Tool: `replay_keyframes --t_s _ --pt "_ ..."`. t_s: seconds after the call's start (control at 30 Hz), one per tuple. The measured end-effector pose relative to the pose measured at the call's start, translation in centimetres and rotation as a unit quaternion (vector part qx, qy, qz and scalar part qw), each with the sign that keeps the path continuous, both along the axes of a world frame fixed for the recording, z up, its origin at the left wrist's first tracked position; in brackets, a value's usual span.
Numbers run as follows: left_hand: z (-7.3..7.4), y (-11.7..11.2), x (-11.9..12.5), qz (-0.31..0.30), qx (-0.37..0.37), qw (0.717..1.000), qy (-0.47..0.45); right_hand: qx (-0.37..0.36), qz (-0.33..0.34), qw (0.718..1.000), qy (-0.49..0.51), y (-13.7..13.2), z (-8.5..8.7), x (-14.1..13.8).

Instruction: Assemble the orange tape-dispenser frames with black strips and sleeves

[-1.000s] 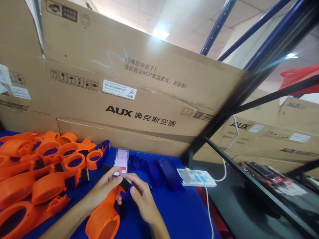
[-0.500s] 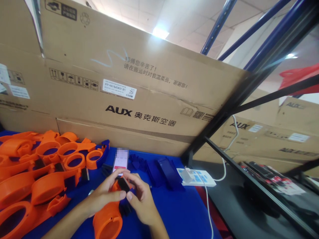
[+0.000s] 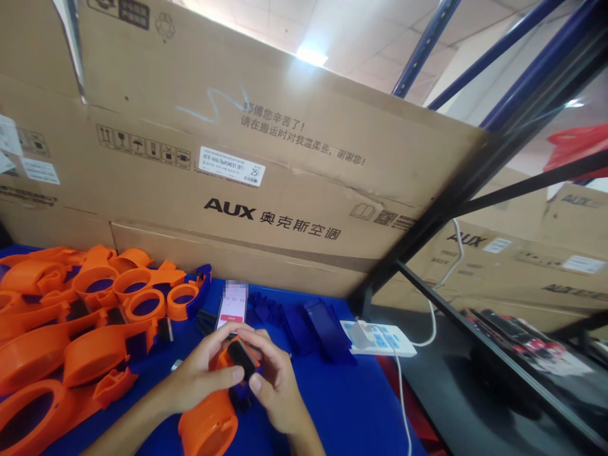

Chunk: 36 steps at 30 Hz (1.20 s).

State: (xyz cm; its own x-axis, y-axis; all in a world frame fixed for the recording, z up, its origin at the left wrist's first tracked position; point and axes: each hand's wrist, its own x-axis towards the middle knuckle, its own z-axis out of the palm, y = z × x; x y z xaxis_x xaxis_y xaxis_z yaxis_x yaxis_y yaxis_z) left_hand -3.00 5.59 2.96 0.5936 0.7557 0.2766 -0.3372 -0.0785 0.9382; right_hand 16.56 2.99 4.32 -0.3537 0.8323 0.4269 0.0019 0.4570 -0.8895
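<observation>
At the lower centre of the frame, I am clamping my left fingers (image 3: 227, 379) and right fingers (image 3: 272, 358) around the orange plastic ring-ended piece (image 3: 203, 417), presumably bracing both sides to steady its black rectangular block (image 3: 241, 360)

Black-ended orange part (image 3: 206, 405), ring (image 3: 204, 425) nearest

Blue tabletop (image 3: 342, 405), orange ringed parts (image 3: 95, 356) at left, phone (image 3: 233, 307), dark-blue pieces (image 3: 327, 329)
</observation>
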Motion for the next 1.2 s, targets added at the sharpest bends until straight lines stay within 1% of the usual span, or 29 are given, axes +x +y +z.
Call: replay_keyframes --t_s 0.17,0.3,0.37,0.43,0.5,0.57,0.63,0.7,0.77,0.9,1.0,1.1,1.2 --pt "0.4 -0.2 0.4 0.012 -0.024 1.000 0.014 -0.001 0.012 1.000 0.010 -0.3 0.6 0.3" --pt "-0.1 -0.5 0.8 0.026 -0.053 0.998 0.012 -0.008 0.008 1.000 0.005 -0.5 0.4 0.3" --pt "-0.4 -0.5 0.9 0.049 -0.066 0.997 0.012 -0.007 -0.007 1.000 0.009 -0.4 0.0 0.0" --pt "-0.7 -0.5 1.0 0.087 -0.079 0.993 0.009 0.006 -0.055 0.998 0.023 -0.3 -0.5 -0.3" --pt "-0.6 -0.3 1.2 0.129 -0.093 0.987 0.001 0.044 -0.135 0.989 0.029 -0.2 -1.0 -0.7" --pt "-0.4 -0.2 1.2 0.158 -0.100 0.982 -0.003 0.099 -0.207 0.973 0.007 -0.2 -1.4 -0.9" --pt "-0.1 -0.1 1.3 0.177 -0.105 0.979 -0.004 0.149 -0.240 0.959 -0.031 -0.4 -1.6 -1.0" --pt "0.1 -0.1 1.3 0.186 -0.110 0.976 -0.003 0.180 -0.239 0.952 -0.068 -0.6 -1.6 -0.9" --pt "0.2 -0.1 1.2 0.186 -0.114 0.976 -0.002 0.189 -0.237 0.949 -0.088 -0.6 -1.6 -0.9" --pt "-0.2 -0.1 1.0 0.158 -0.111 0.981 0.006 0.192 -0.252 0.943 -0.097 -0.5 -1.7 -0.9" --pt "-0.4 -0.2 1.0 0.135 -0.112 0.984 -0.007 0.194 -0.246 0.945 -0.093 -0.5 -1.9 -1.0" --pt "-0.2 -0.4 1.1 0.140 -0.118 0.983 -0.012 0.189 -0.234 0.949 -0.092 -0.7 -2.0 -0.9" --pt "-0.1 -0.5 1.2 0.140 -0.116 0.983 -0.006 0.187 -0.220 0.950 -0.116 -0.8 -2.0 -0.8"
